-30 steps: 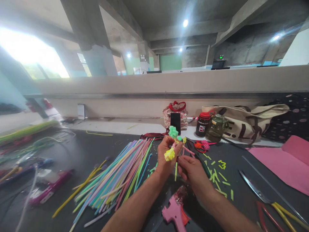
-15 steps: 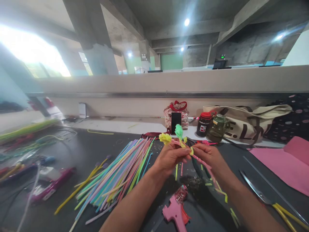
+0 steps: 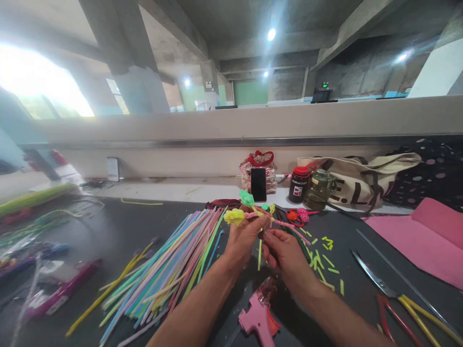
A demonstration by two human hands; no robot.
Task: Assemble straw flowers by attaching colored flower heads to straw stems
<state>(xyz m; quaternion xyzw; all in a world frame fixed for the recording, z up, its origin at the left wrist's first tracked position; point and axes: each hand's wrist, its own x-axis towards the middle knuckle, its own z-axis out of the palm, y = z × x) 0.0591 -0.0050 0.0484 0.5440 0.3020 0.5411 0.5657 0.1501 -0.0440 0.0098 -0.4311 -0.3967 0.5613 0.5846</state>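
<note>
Fuzzy flowers (image 3: pixel 234 216) held above the glue gun (image 3: pixel 257 316), clear of clutter: I have the left hand (image 3: pixel 241 237) gripping the stems, right hand (image 3: pixel 284 251) pinching them steady.

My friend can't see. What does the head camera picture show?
A left hand and right hand hold a bunch of fuzzy flowers over a dark table. Colourful fuzzy sticks lie left of them, a pink glue gun below.

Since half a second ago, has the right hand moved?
Yes. The right hand has shifted left and down, closer to the pink glue gun, and meets the left hand at the pipe-cleaner flowers.
</note>
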